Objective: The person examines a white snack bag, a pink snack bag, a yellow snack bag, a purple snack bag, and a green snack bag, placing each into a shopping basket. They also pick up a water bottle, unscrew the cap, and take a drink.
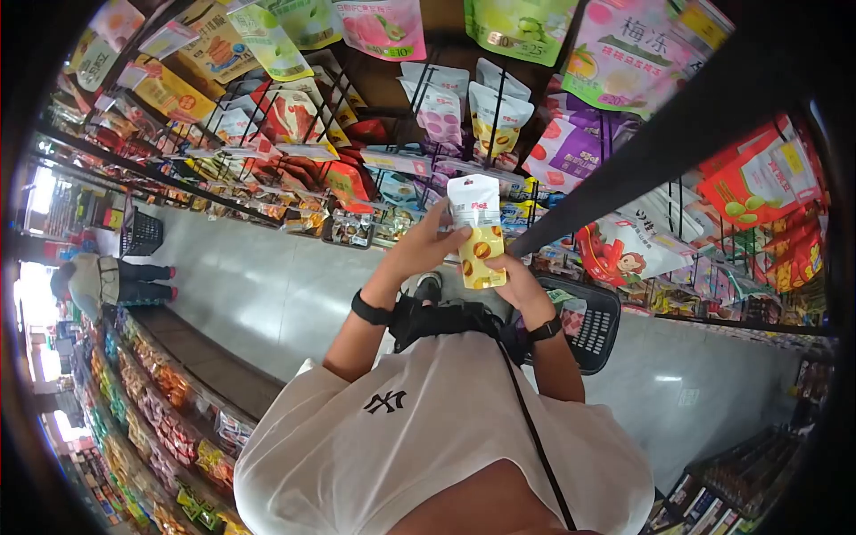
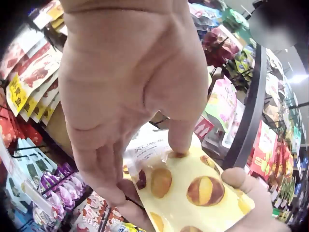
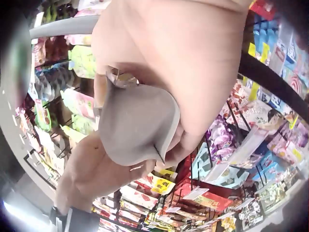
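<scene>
A white and yellow snack pouch (image 1: 482,252) with pictures of round brown-and-yellow pieces is held upright before the chest. My left hand (image 1: 421,242) grips its left edge, thumb across the front, as the left wrist view also shows beside the pouch (image 2: 186,193). At the lower right corner, my right hand (image 1: 521,287) pinches the pouch. In the right wrist view the pouch's greyish bottom (image 3: 137,123) faces the camera, below my right hand (image 3: 178,53), with my left hand (image 3: 94,169) on its other side.
Hanging snack bags (image 1: 499,116) fill racks in front. A dark bar (image 1: 642,152) slants in from the upper right. A black basket (image 1: 599,330) with items is beside the right forearm. Another person (image 1: 94,283) stands at far left, near a second basket (image 1: 141,234).
</scene>
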The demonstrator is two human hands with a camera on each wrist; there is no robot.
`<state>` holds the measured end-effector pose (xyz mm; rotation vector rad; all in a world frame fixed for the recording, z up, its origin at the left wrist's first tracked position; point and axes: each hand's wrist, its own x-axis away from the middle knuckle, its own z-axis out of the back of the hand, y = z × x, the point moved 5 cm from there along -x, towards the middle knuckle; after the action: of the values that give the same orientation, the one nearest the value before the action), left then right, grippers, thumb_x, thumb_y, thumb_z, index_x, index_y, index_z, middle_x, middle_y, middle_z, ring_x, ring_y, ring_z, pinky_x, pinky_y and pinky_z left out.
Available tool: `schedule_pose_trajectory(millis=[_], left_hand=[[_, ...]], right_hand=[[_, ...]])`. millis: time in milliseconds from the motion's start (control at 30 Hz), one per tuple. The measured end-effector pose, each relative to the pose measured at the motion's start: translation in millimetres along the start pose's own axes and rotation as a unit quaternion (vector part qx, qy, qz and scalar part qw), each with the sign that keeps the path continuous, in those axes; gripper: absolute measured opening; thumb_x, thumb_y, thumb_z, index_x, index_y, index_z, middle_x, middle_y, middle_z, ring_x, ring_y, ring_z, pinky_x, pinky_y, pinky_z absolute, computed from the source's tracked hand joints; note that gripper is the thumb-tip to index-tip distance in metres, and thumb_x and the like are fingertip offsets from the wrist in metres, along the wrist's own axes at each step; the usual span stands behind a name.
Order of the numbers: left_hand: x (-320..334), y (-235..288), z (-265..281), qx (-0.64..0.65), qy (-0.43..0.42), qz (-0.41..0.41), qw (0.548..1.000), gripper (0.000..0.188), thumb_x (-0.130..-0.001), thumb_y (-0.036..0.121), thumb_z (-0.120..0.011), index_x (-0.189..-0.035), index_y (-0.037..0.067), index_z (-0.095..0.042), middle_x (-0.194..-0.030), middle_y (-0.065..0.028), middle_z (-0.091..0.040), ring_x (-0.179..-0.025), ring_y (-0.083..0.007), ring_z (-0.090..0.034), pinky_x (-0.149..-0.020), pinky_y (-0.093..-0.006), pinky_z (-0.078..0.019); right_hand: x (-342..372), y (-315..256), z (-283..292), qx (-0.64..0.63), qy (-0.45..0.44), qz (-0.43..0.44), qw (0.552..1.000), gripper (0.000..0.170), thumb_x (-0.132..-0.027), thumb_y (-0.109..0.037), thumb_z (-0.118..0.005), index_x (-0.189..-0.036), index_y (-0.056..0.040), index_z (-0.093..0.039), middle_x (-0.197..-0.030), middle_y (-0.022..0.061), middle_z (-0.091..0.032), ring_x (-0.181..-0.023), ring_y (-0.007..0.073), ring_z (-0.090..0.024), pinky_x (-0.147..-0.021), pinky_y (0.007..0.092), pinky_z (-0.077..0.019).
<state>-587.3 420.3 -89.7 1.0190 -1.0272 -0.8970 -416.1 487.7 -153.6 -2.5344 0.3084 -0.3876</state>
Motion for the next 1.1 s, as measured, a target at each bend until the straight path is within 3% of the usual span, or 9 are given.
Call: schedule_pose_trajectory(millis=[200, 233, 367, 500, 600, 633, 867, 967, 1100], left_hand=[[-31.2, 25.0, 27.0, -0.027, -0.081, 0.046, 0.995, 0.084, -0.094, 0.038, -0.081, -0.156, 0.001, -0.039, -0.121, -0.0141, -0.064, -0.104, -0.0202, -0.067, -0.077, -0.0342, -0.0576], [-42.9, 9.4, 27.9, -0.025, -0.083, 0.017, 0.996, 0.08, -0.093, 0.038, -0.081, -0.153, 0.002, -0.043, -0.119, -0.0131, -0.064, -0.101, -0.019, -0.067, -0.077, -0.034, -0.0565], [-69.1, -21.0, 28.8, -0.066, -0.104, -0.094, 0.988, 0.062, -0.099, 0.026, -0.074, -0.149, 0.001, -0.046, -0.115, -0.0112, -0.065, -0.099, -0.0174, -0.067, -0.082, -0.0337, -0.056], [-79.5, -2.9, 32.1, 0.025, -0.123, -0.117, 0.985, 0.038, -0.105, 0.013, -0.064, -0.139, -0.001, -0.053, -0.111, -0.0087, -0.069, -0.094, -0.0133, -0.065, -0.081, -0.0319, -0.0544], [-93.7, 1.2, 37.6, -0.021, -0.103, -0.166, 0.98, 0.035, -0.105, 0.014, -0.063, -0.136, -0.001, -0.054, -0.113, -0.0106, -0.069, -0.097, -0.0134, -0.067, -0.082, -0.0323, -0.0549], [-91.7, 14.5, 39.2, -0.037, -0.083, -0.225, 0.97, 0.035, -0.106, 0.017, -0.064, -0.134, -0.002, -0.054, -0.111, -0.0103, -0.068, -0.096, -0.0147, -0.067, -0.081, -0.0317, -0.0548], [-94.9, 10.2, 33.4, -0.034, -0.091, -0.194, 0.976, 0.035, -0.105, 0.019, -0.066, -0.131, -0.002, -0.054, -0.108, -0.01, -0.068, -0.094, -0.0145, -0.067, -0.083, -0.03, -0.0549], [-95.3, 16.3, 33.9, 0.078, -0.06, -0.256, 0.962, 0.032, -0.101, 0.022, -0.071, -0.121, -0.002, -0.062, -0.101, -0.0144, -0.069, -0.09, -0.024, -0.068, -0.08, -0.0363, -0.0548], [-88.3, 23.1, 36.2, 0.033, -0.11, -0.229, 0.967, 0.039, -0.102, 0.015, -0.071, -0.135, -0.002, -0.058, -0.109, -0.009, -0.068, -0.092, -0.0125, -0.066, -0.082, -0.0284, -0.0545]], right_hand=[[-28.0, 12.2, 19.0, -0.061, 0.101, 0.015, 0.993, 0.058, -0.094, -0.006, -0.064, -0.148, 0.0, -0.046, -0.136, 0.0132, -0.064, -0.122, 0.0257, -0.065, -0.106, 0.0404, -0.0518], [-32.0, 12.9, 21.0, -0.064, 0.117, 0.02, 0.991, 0.057, -0.094, -0.008, -0.066, -0.148, -0.0002, -0.047, -0.136, 0.0123, -0.064, -0.123, 0.0243, -0.064, -0.106, 0.0393, -0.0516], [-43.1, 4.3, 28.9, 0.124, 0.258, 0.121, 0.95, 0.051, -0.096, -0.018, -0.076, -0.141, -0.0024, -0.057, -0.131, 0.0064, -0.068, -0.116, 0.0151, -0.065, -0.099, 0.0318, -0.0508], [-47.0, -19.3, 6.4, 0.209, 0.307, 0.228, 0.9, 0.036, -0.103, -0.021, -0.07, -0.133, -0.0022, -0.062, -0.122, 0.0033, -0.071, -0.109, 0.0112, -0.066, -0.097, 0.0285, -0.0502], [-52.2, -21.5, 18.2, 0.147, 0.323, 0.298, 0.886, 0.034, -0.104, -0.02, -0.069, -0.132, -0.0023, -0.063, -0.122, 0.0035, -0.071, -0.109, 0.0114, -0.066, -0.096, 0.0286, -0.0505], [-52.2, -24.5, 11.7, 0.131, 0.332, 0.309, 0.882, 0.031, -0.105, -0.019, -0.068, -0.13, -0.0019, -0.063, -0.122, 0.0035, -0.071, -0.109, 0.0116, -0.066, -0.095, 0.0287, -0.0508], [-42.5, -12.3, 18.9, 0.122, 0.331, 0.361, 0.864, 0.031, -0.104, -0.018, -0.067, -0.129, -0.0011, -0.064, -0.12, 0.0056, -0.072, -0.107, 0.0118, -0.068, -0.096, 0.0297, -0.0524], [-36.4, -10.8, 12.8, 0.131, 0.33, 0.375, 0.856, 0.03, -0.102, -0.016, -0.068, -0.128, -0.0006, -0.065, -0.119, 0.0061, -0.073, -0.105, 0.0134, -0.069, -0.094, 0.031, -0.0539], [-34.1, -5.9, 15.5, 0.141, 0.31, 0.363, 0.867, 0.03, -0.1, -0.015, -0.07, -0.126, 0.0002, -0.067, -0.118, 0.0071, -0.074, -0.105, 0.0144, -0.07, -0.096, 0.0321, -0.0537]])
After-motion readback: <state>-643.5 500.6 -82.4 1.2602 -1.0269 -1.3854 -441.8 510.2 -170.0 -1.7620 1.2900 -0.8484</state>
